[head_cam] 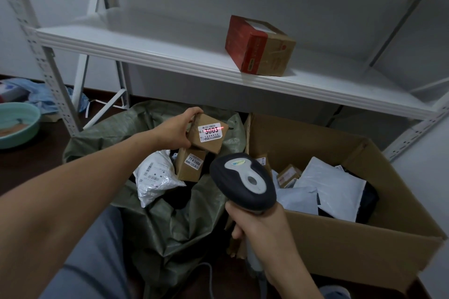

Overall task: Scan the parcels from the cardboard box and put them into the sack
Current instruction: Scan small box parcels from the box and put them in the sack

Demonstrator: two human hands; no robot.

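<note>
Sack (170, 226) left, box (352, 238) right, shelf (145, 48) behind.
My parcel (211, 136) hangs above the sack, scanner (243, 182) nearer me; a carton (260, 48) on the shelf.

Single view, head-worn, wide-angle. Looks forward and steeply down from above. Close over sack (170, 226) at near left and cardboard box (340, 238) at near right; white shelf (145, 48) farther off, across upper frame, slanting down rightward.

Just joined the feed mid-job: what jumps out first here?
The red scan line crosses the label of the small brown parcel, which the left hand holds above the green sack. Below, the right hand grips the scanner, beside the open cardboard box. A red-and-brown box sits on the white shelf.
</note>
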